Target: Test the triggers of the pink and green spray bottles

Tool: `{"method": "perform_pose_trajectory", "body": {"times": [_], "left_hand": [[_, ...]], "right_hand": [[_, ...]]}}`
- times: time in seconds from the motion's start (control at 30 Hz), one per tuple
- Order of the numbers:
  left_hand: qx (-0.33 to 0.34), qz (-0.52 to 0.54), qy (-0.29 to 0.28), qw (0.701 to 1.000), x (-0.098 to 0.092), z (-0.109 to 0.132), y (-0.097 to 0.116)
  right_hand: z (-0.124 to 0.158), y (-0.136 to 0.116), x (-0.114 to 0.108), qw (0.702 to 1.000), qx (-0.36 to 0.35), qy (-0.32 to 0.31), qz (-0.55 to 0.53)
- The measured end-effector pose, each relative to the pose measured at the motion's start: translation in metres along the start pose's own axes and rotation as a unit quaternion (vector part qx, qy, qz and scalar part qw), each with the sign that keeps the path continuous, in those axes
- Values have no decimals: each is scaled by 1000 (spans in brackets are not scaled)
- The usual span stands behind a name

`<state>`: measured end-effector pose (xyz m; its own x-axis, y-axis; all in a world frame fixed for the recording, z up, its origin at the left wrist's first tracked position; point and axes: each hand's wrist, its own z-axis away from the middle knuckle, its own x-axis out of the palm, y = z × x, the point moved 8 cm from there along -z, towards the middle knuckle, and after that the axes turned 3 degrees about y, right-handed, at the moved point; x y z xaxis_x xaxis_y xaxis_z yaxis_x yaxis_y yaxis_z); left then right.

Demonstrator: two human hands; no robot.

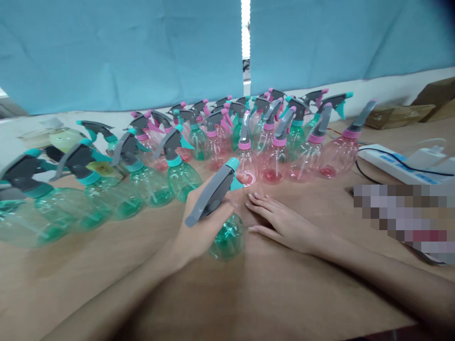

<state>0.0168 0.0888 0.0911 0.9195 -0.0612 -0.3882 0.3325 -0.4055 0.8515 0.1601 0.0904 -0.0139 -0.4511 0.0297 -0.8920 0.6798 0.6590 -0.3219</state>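
Observation:
My left hand [201, 225] is wrapped round the neck of a green spray bottle [227, 239] with a grey and turquoise trigger head. The bottle stands near the middle of the table, and my fingers partly hide its neck. To the right of it, my right hand [275, 218] lies flat on the tabletop, fingers stretched toward the bottle and holding nothing. Just beyond both hands is a pink spray bottle [248, 166] with a grey head. Another green spray bottle [183, 177] is close behind my left hand.
Rows of green and pink spray bottles [275, 163] fill the back and left of the table [284, 293]. On the right are a white power strip [391, 163] with a black cable and a blurred-out flat item [401, 218]. Cardboard boxes [400, 116] stand at the back right, below a blue curtain [124, 52].

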Motion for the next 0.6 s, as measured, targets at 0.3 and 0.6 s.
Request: {"method": "perform_pose_trajectory", "body": {"times": [0.3,0.6], "left_hand": [[-5,1,-3,1000,1,1,1],[16,9,10,1000,0,0,2]], "right_hand": [[0,1,0,1000,5,-3,0],[0,0,0,1000,-4,4,-5]]}}
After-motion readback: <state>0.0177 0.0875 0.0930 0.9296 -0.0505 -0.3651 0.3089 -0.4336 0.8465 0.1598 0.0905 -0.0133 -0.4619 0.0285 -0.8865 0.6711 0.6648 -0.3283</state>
